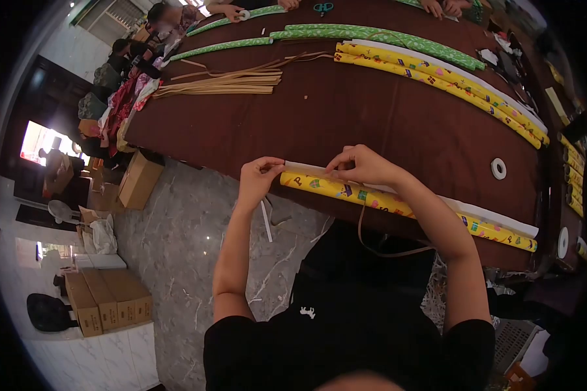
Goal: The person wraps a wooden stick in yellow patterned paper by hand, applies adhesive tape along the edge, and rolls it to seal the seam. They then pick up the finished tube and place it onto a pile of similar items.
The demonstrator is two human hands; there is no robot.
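Observation:
A roll of yellow patterned wrapping paper (372, 201) lies along the near edge of the table, its white underside edge (489, 212) showing as a flap on the far side. At the roll's left end, my left hand (259, 177) is closed, thumb and forefinger pinching the paper's corner. My right hand (362, 166) is closed too, its fingertips pinched at the white flap a little further right. A thin white strip (266, 221) shows below my left hand. Across the roll's near side a brown strap (362, 231) loops down in front of my body.
On the brown-covered table (241, 130) lie more yellow rolls (437, 81), green rolls (378, 36), a bundle of tan strips (222, 85) and a tape roll (498, 168). Scissors (323, 8) lie at the far side, where other people's hands (225, 10) work. Cardboard boxes (107, 300) stand left.

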